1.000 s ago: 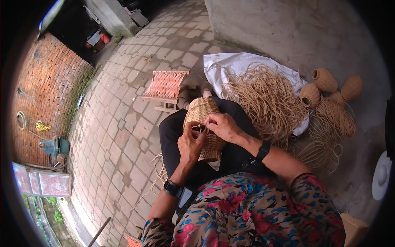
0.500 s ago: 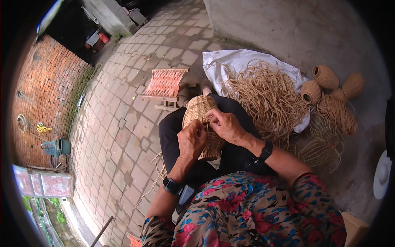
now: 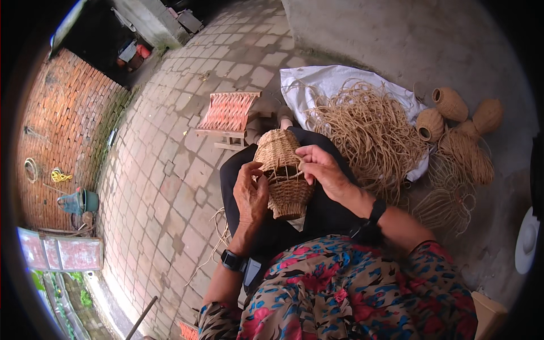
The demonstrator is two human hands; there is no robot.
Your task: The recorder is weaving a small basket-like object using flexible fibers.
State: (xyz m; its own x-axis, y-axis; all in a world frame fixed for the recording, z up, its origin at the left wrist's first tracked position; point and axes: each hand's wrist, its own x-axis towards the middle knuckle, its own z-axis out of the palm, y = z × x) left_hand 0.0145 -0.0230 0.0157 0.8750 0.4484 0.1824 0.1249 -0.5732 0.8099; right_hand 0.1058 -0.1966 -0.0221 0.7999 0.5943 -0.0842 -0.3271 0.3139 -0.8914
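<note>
A woven straw basket lies between my thighs, with a band of bare upright ribs across its middle. My left hand is curled against the basket's left side, thumb beside the ribs. My right hand, at the basket's right side, pinches a thin straw strand by the ribs. Loose straw cord is heaped on a white sack beyond my right knee.
A low stool with pink webbing stands ahead-left on paving. Several woven vessels and cord bundles lie right, near a concrete wall. A white disc-shaped object is at far right. A brick wall borders the left.
My right hand has moved right, drawing away from my left hand and uncovering the rib band in the basket's middle. My left hand has shifted slightly left.
</note>
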